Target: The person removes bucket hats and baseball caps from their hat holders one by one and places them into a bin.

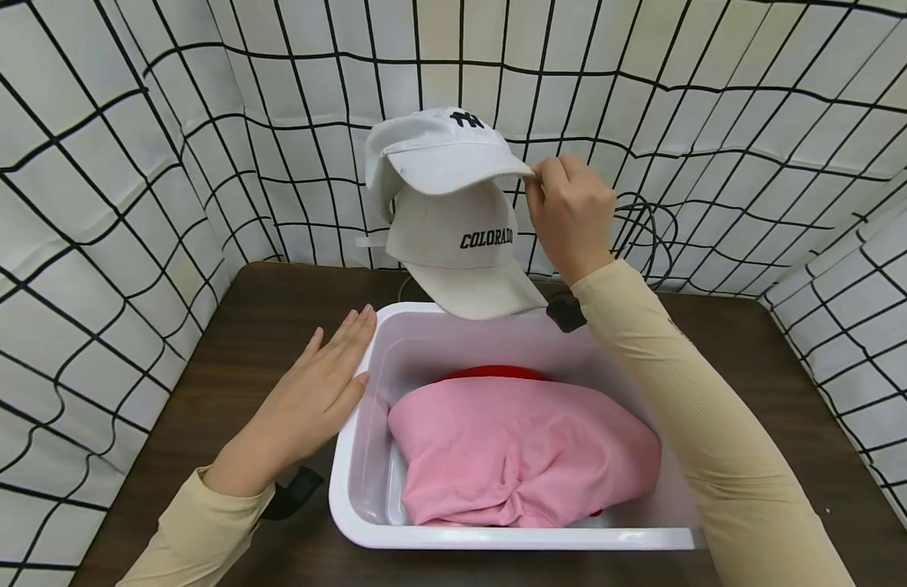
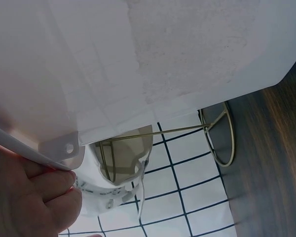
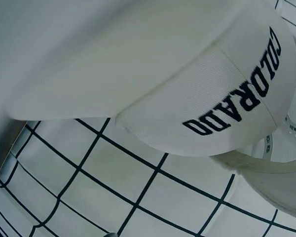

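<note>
A white cap (image 1: 442, 155) with a dark logo sits above a cream cap (image 1: 460, 228) lettered COLORADO. My right hand (image 1: 574, 212) pinches the white cap's brim at its right tip. Both caps are on a thin gold wire stand (image 2: 172, 130), whose looped base shows in the left wrist view. The left hand (image 1: 314, 391) lies along the left rim of a white plastic tub (image 1: 348, 469), its fingers straight in the head view. Inside the tub is a bunched pink cloth (image 1: 519, 448), with a red thing (image 1: 493, 372) showing behind it.
The tub stands on a dark wooden tabletop (image 1: 204, 424). Black wire grid panels (image 1: 306, 139) backed with white rise behind and at both sides. A looped black cable (image 1: 654, 232) hangs on the back grid, right of the caps.
</note>
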`<act>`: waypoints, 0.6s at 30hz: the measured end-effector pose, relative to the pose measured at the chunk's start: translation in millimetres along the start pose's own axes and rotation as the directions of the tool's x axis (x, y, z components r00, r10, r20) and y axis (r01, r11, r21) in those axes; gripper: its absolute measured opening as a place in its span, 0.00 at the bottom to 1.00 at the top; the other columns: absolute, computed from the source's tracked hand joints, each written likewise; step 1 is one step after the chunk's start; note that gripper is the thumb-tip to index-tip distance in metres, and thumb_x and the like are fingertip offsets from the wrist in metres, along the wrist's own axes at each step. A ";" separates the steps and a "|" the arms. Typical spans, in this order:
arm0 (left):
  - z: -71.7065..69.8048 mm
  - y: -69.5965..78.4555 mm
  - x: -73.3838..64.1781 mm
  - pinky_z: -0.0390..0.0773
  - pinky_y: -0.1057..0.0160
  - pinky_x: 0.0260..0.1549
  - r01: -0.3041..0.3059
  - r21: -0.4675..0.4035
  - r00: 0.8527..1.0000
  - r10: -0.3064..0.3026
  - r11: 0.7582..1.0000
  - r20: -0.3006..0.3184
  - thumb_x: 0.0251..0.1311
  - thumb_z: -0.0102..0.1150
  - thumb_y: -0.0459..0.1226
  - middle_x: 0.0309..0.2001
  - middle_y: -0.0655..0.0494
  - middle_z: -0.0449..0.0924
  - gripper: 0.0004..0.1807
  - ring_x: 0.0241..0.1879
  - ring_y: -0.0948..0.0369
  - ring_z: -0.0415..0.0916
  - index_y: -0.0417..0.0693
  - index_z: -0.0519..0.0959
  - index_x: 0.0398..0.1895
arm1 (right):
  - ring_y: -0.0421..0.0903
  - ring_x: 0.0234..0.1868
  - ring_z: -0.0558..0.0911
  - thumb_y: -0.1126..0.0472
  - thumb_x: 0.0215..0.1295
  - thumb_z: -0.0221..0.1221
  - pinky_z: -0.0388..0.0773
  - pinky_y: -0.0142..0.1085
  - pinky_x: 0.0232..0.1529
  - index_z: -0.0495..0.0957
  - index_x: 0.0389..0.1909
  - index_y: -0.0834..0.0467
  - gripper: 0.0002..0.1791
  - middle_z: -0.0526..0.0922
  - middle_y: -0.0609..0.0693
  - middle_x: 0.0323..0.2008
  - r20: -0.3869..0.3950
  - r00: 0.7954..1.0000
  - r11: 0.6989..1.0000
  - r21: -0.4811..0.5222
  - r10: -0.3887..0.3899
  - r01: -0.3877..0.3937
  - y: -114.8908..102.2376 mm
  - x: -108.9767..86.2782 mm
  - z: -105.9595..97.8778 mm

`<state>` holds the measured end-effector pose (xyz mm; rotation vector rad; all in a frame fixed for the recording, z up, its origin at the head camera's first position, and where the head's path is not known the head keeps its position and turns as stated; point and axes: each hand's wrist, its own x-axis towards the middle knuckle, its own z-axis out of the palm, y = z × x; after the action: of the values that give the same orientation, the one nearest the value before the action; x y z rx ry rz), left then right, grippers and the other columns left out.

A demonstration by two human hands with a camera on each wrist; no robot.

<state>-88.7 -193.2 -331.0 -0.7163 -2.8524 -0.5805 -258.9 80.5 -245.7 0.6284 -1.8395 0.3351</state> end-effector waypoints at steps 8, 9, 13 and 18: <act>0.6 0.5 -0.2 0.46 0.39 0.65 -0.002 0.009 1.000 0.002 1.000 0.002 0.69 0.42 0.39 0.73 0.45 0.46 0.34 0.72 0.50 0.43 0.38 0.45 0.74 | 0.53 0.21 0.79 0.65 0.66 0.54 0.76 0.42 0.21 0.77 0.25 0.67 0.12 0.80 0.59 0.24 0.030 0.998 0.997 -0.037 0.063 -0.062 4.8 11.5 4.2; 0.8 0.6 -0.4 0.46 0.39 0.65 -0.004 0.011 1.000 0.004 1.000 0.000 0.69 0.43 0.38 0.73 0.45 0.46 0.34 0.72 0.50 0.43 0.38 0.45 0.74 | 0.53 0.21 0.79 0.65 0.66 0.54 0.77 0.42 0.21 0.77 0.25 0.67 0.12 0.80 0.59 0.24 0.026 0.997 0.997 -0.040 0.072 -0.071 5.5 12.1 3.6; 1.3 0.4 -1.0 0.47 0.39 0.64 -0.011 0.018 1.000 0.011 1.000 -0.009 0.68 0.43 0.38 0.73 0.45 0.46 0.34 0.72 0.50 0.43 0.38 0.45 0.74 | 0.53 0.20 0.79 0.65 0.67 0.53 0.76 0.43 0.22 0.77 0.25 0.67 0.13 0.80 0.58 0.24 -0.001 0.994 0.993 -0.039 0.111 -0.111 5.9 13.2 1.6; 2.2 -0.5 -1.7 0.47 0.39 0.64 -0.005 0.017 1.000 0.005 1.000 -0.008 0.69 0.42 0.39 0.73 0.45 0.46 0.34 0.72 0.50 0.43 0.38 0.45 0.74 | 0.52 0.19 0.78 0.69 0.63 0.54 0.74 0.43 0.18 0.77 0.22 0.66 0.10 0.79 0.57 0.21 -0.096 0.995 1.000 -0.012 0.027 -0.028 -3.8 15.2 8.9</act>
<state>-87.6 -193.5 -333.6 -0.7165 -2.8437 -0.5572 -267.6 68.9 -234.8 0.5687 -1.7582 0.3646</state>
